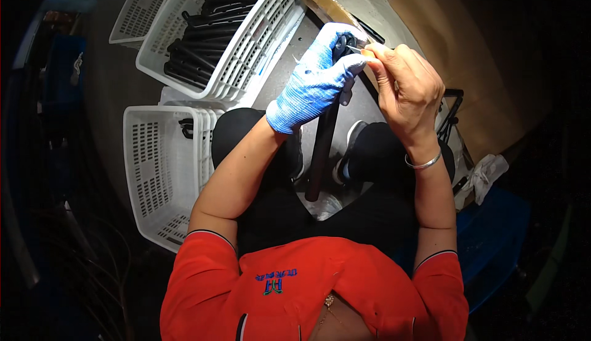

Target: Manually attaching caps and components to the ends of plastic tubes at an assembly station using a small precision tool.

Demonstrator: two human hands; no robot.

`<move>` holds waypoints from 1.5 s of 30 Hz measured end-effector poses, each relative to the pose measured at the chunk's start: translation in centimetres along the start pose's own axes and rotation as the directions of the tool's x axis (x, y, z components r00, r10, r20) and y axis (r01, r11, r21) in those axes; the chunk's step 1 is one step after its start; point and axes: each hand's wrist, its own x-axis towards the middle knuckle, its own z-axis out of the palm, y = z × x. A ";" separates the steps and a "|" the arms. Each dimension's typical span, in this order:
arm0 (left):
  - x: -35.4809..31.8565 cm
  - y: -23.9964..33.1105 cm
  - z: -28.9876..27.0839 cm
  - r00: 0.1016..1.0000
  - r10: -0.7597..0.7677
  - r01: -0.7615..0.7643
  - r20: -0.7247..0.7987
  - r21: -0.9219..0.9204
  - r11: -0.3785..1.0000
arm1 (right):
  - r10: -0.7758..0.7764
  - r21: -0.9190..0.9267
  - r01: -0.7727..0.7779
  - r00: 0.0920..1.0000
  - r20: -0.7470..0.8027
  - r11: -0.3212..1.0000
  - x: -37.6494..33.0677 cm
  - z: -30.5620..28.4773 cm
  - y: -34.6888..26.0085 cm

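Seated person working on a long dark rod above the knees, white baskets to the left.

Head view: the floor (111, 64) is dim grey concrete, with brown cardboard (468, 51) lying at the upper right. The left hand (317, 82), in a blue glove, has its fingers curled tight around the top of the rod (321, 150), which slants down between the knees. The bare right hand (403, 91) pinches its fingers closed on a small metal piece (357, 49) at the rod's top end, touching the glove. A white basket (246, 57) full of dark rods sits just beyond the left hand; another white basket (154, 174) stands beside the left knee. A white rag (486, 174) lies right.
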 end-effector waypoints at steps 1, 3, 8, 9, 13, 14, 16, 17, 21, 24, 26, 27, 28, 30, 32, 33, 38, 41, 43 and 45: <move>0.0 0.0 0.0 1.000 -0.015 0.015 -0.005 0.007 1.000 | -0.005 0.001 0.005 1.000 0.001 1.000 0.0 0.0 0.0; 0.1 -0.3 0.0 1.000 -0.006 0.006 -0.004 -0.007 1.000 | -0.010 0.002 0.010 1.000 0.001 1.000 0.0 -0.1 -0.1; 0.0 -0.2 -0.1 1.000 0.005 -0.005 -0.007 -0.001 1.000 | -0.042 -0.051 0.042 0.999 -0.005 0.998 -0.1 -0.4 -0.2; 0.0 -0.2 0.0 1.000 -0.007 0.008 -0.023 0.010 1.000 | -0.041 -0.051 0.041 0.999 -0.005 0.998 -0.1 -0.4 -0.2; -0.1 -0.2 -0.1 1.000 -0.009 0.010 -0.026 0.031 0.999 | -0.046 -0.064 0.047 0.999 0.007 0.997 -0.2 -0.5 -0.2; -0.2 -0.2 -0.1 1.000 -0.009 0.010 -0.029 0.032 0.999 | -0.048 -0.066 0.049 0.999 0.014 0.997 -0.2 -0.5 -0.3; -0.2 -0.2 -0.3 1.000 -0.010 0.011 -0.020 0.055 0.998 | -0.034 -0.068 0.036 0.999 0.030 0.997 -0.2 -0.6 -0.5; -0.2 -0.2 -0.2 1.000 -0.010 0.011 -0.020 0.055 0.998 | -0.019 -0.075 0.022 0.999 0.046 0.997 -0.2 -0.7 -0.6; -0.2 -0.2 -0.1 0.998 0.018 -0.012 -0.056 0.109 0.994 | -0.038 -0.056 0.039 0.999 0.023 0.998 -0.2 -0.7 -0.6; -0.3 0.0 0.2 0.998 0.003 0.003 -0.062 0.090 0.996 | -0.009 -0.059 0.011 0.999 0.042 0.998 -0.2 -0.8 -0.7; -0.4 0.0 0.2 0.997 -0.029 0.033 -0.067 0.066 0.997 | -0.021 -0.074 0.024 0.999 0.044 0.997 -0.2 -0.8 -0.8; -0.4 -0.2 0.1 0.998 -0.012 0.015 -0.063 0.052 0.999 | -0.022 -0.073 0.025 0.999 0.044 0.997 -0.2 -0.8 -0.8; -0.4 -0.3 0.0 0.998 0.005 -0.003 -0.058 0.038 0.999 | -0.019 -0.077 0.023 0.999 0.043 0.997 -0.2 -0.7 -0.9; -0.4 -0.3 0.1 0.997 -0.007 0.010 -0.073 0.048 0.999 | -0.017 -0.084 0.020 0.999 0.044 0.996 -0.2 -0.7 -0.9; -0.4 -0.3 0.1 0.996 -0.018 0.023 -0.088 0.058 0.998 | -0.023 -0.089 0.026 0.999 0.040 0.996 -0.2 -0.7 -0.9; -0.4 -0.3 0.1 0.997 -0.015 0.018 -0.078 0.041 0.999 | -0.022 -0.090 0.026 0.999 0.040 0.996 -0.3 -0.6 -0.9; -0.5 -0.4 0.0 0.998 -0.017 0.018 -0.066 0.014 1.000 | -0.011 -0.075 0.014 0.999 0.031 0.997 -0.4 -0.4 -0.8; -0.5 -0.4 0.0 0.998 0.008 -0.005 -0.067 0.039 0.999 | 0.015 -0.086 -0.011 0.998 0.053 0.996 -0.4 -0.5 -1.0; -0.4 -0.3 0.1 0.996 -0.019 0.022 -0.082 0.035 0.999 | 0.012 -0.087 -0.008 0.999 0.046 0.996 -0.4 -0.5 -1.0; -0.5 -0.4 0.1 0.996 -0.014 0.017 -0.083 0.029 0.999 | 0.008 -0.085 -0.005 0.999 0.038 0.996 -0.4 -0.5 -1.0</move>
